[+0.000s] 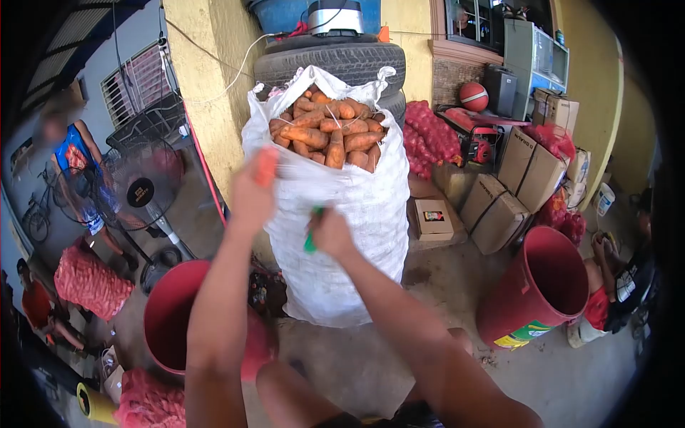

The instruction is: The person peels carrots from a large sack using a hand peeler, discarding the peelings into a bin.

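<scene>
A tall white woven sack (339, 235) stands upright, its open top filled with orange root crops (334, 128) that look like carrots or sweet potatoes. At the left side of the sack's mouth is my left hand (255, 187), raised and blurred, closed around an orange root crop (266, 166). My right hand (331, 232) is closed on a green object (312, 228) in front of the sack's upper middle; blur hides what exactly it is. Thin pale strands lie over the root crops near the sack's rim.
Red bins (166, 314) (531, 289) stand on both sides of the sack. Stacked tyres (332, 64) rise behind it. Cardboard boxes (494, 214) and red net bags (430, 139) are at the right. A standing fan (140, 191) and several people are around.
</scene>
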The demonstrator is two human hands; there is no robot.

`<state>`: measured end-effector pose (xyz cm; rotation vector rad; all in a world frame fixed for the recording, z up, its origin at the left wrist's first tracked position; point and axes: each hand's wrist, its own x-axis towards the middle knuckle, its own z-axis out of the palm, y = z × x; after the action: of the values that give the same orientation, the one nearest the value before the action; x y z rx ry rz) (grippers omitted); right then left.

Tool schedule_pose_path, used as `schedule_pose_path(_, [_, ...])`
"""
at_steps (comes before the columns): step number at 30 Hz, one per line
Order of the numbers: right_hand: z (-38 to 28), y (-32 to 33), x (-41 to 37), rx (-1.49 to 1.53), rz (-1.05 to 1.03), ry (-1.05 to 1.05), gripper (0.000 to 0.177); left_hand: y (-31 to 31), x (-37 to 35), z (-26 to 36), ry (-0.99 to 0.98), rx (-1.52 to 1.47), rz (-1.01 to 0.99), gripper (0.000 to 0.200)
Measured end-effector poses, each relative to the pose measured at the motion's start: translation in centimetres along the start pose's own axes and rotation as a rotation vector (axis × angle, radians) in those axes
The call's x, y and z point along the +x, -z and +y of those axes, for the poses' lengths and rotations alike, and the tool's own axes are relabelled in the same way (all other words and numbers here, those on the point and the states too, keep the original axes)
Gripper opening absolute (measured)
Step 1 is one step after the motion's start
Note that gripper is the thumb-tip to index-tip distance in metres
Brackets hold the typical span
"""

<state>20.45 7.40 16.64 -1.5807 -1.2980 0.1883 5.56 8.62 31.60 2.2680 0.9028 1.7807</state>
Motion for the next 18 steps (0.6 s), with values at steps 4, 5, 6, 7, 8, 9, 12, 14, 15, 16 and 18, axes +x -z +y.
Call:
schedule_pose_path(4, [-0.1,-0.6,-6.3,0.338,-0.19,-0.118,0.024,5.6,2.6,-6.4,0.092,-0.219,0.041,0.025])
schedule_pose_path(5, [0.0,-0.6,-5.2,0.328,-0.023,-0.016,0.026,5.4,1.8,-7.6,0.077,-0.196,0.099,0.023])
schedule_pose_path(6, [-2.0,0.1,-3.6,0.372,0.07,-0.005,0.025,5.4,0.9,-7.9,0.083,-0.184,0.095,0.023])
schedule_pose_path(7, [-4.1,0.9,-1.5,0.413,0.17,0.002,0.025,5.1,0.0,-7.9,0.133,-0.305,0.119,0.029])
schedule_pose_path(8, [-3.8,-0.6,1.5,0.39,0.174,-0.014,0.026,4.9,-0.4,-7.8,0.184,-0.43,0.148,0.035])
schedule_pose_path(9, [-3.5,-2.8,3.0,0.363,0.175,-0.032,0.027,5.2,-0.3,-8.3,0.192,-0.429,0.144,0.035])
schedule_pose_path(12, [-0.5,-9.1,-1.6,-0.088,-0.12,0.132,0.033,9.0,2.1,-7.9,0.3,-0.782,0.243,0.021])
schedule_pose_path(14, [1.3,-9.5,-6.0,-0.122,-0.311,0.005,0.035,11.6,3.3,-11.6,0.386,-0.496,0.286,0.014])
schedule_pose_path(15, [2.2,-8.6,-7.4,-0.026,-0.318,-0.005,0.033,12.1,3.2,-11.9,0.465,-0.38,0.302,0.012])
schedule_pose_path(16, [3.2,-7.3,-8.3,0.075,-0.331,-0.019,0.031,11.8,2.6,-13.8,0.509,-0.41,0.332,0.011])
schedule_pose_path(18, [5.0,-4.5,-8.2,0.105,-0.302,-0.061,0.029,11.3,0.6,-15.6,0.713,-0.507,0.366,0.011])
